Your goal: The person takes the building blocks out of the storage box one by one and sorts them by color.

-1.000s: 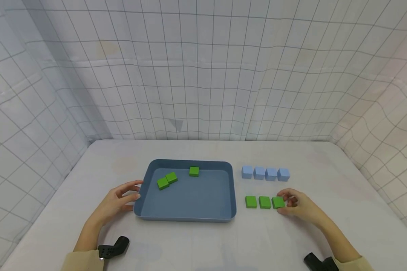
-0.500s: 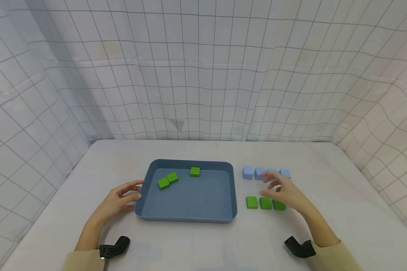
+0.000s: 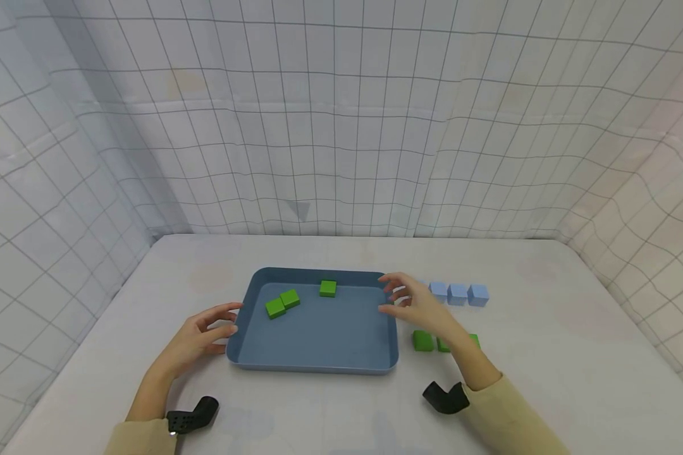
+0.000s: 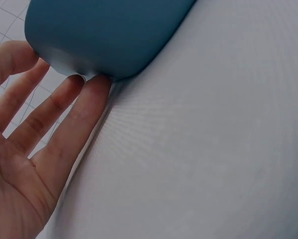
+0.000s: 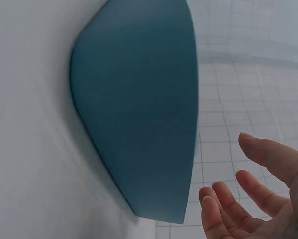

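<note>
A blue-grey tray (image 3: 319,347) lies on the table with three green blocks inside, two touching (image 3: 276,308) at the left and one (image 3: 327,289) by the back wall. At its left side, my left hand (image 3: 190,341) rests fingertips against the outer wall; the left wrist view has these fingers (image 4: 79,119) loosely spread at the tray wall (image 4: 104,35). Over the tray's right rim hovers my right hand (image 3: 418,309), holding nothing. In the right wrist view its fingers (image 5: 260,191) are relaxed and apart from the tray.
Right of the tray, a row of light blue cubes (image 3: 457,294) is partly hidden by the right hand. Nearer, a row of green blocks (image 3: 423,341) is partly covered by the right forearm. A white gridded curtain (image 3: 341,126) surrounds the table.
My right hand has let go of the rightmost green block in the near row and moved left, up to the tray's right rim. The left hand keeps its place.
</note>
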`<state>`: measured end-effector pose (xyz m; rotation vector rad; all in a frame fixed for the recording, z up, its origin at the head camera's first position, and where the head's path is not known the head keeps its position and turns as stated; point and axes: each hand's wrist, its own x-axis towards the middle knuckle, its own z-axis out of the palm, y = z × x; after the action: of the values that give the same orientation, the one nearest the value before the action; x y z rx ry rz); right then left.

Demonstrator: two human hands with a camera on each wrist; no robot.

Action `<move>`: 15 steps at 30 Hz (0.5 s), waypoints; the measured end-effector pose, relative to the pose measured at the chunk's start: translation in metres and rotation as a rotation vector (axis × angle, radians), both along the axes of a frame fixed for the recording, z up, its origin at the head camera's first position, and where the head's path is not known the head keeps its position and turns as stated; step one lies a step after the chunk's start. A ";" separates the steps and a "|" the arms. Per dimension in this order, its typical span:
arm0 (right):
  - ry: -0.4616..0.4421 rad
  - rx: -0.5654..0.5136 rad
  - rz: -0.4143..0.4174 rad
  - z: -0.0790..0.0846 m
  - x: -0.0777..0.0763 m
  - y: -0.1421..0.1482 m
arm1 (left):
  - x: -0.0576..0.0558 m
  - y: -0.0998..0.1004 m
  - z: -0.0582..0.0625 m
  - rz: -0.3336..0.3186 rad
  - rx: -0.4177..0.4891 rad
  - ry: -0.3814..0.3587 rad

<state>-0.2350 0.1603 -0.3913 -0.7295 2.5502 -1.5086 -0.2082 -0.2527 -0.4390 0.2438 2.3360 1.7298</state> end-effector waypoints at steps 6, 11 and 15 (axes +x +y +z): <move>0.017 0.013 0.020 -0.005 -0.009 -0.021 | 0.000 0.000 0.000 0.003 0.000 0.002; 0.017 0.054 0.020 -0.008 -0.015 -0.035 | 0.001 0.000 0.000 0.002 -0.003 0.007; 0.006 0.082 0.018 -0.010 -0.019 -0.045 | 0.001 0.001 0.000 0.000 0.002 0.012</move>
<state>-0.2543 0.1158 -0.4011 -0.7457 2.5856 -1.3887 -0.2075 -0.2521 -0.4387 0.2560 2.3428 1.7357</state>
